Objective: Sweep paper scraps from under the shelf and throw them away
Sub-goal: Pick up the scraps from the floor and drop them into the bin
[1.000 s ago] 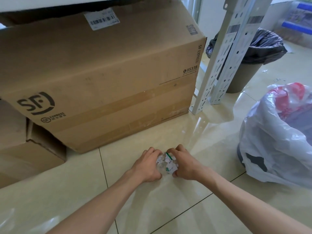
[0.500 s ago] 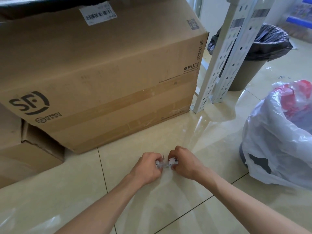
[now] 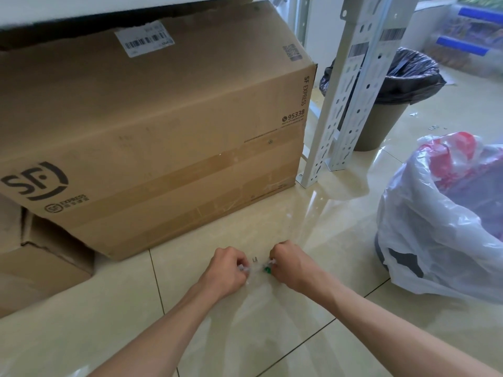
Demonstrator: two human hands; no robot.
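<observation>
On the glossy tiled floor in front of a big cardboard box, my left hand and my right hand are both closed into fists around white paper scraps, one with a green mark. A few bits show in the small gap between the fists; most of the paper is hidden inside my fingers. A bin lined with a white plastic bag stands to the right of my hands. A second bin with a black liner stands further back behind the shelf posts.
The large SF Express carton sits under the white shelf board, with a smaller carton at its left. Two perforated metal shelf posts rise at the box's right corner. Small scraps lie on the floor past the black-lined bin.
The bundle of scraps visible between my hands a second ago has been gathered into my fists. My hands have drawn slightly apart, and the view has shifted a little.
</observation>
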